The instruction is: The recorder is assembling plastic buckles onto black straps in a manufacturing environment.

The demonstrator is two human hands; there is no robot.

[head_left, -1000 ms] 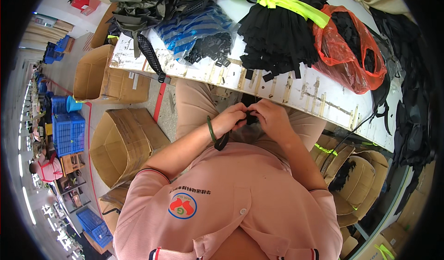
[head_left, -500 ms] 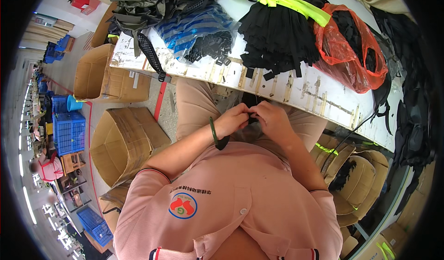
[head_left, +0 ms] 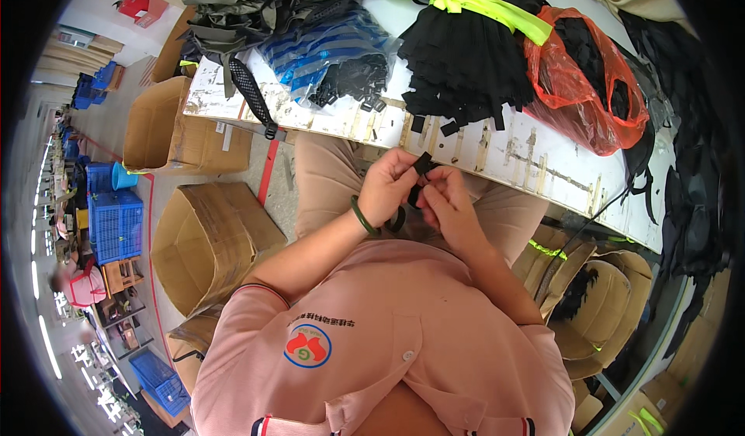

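Note:
Close together over my lap, just off the table's front edge, my two hands are closed on a short black strap (head_left: 423, 164). My left hand (head_left: 386, 184) pinches it near its end, which sticks up above the fingertips. My right hand (head_left: 448, 202) grips a lower part with thumb and fingers. Dark material also shows between the hands; whether a buckle is there I cannot tell. On the table beyond lies a thick bundle of black straps (head_left: 462, 67) tied with a neon yellow band (head_left: 477, 3). Small black plastic buckles (head_left: 353, 81) spill from a blue-striped clear bag (head_left: 326, 44).
A red plastic bag (head_left: 590, 122) with black pieces sits at the table's (head_left: 543, 157) right. Dark fabric (head_left: 233, 9) is heaped at the far left. Cardboard boxes (head_left: 221, 238) stand on the left, another box (head_left: 613, 304) on the right. Blue crates (head_left: 116, 223) and a person (head_left: 84, 285) are farther left.
Both hands have risen slightly and turned, my left hand moving up and the right shifting a little. The strap end now shows above the fingers, where it was mostly hidden.

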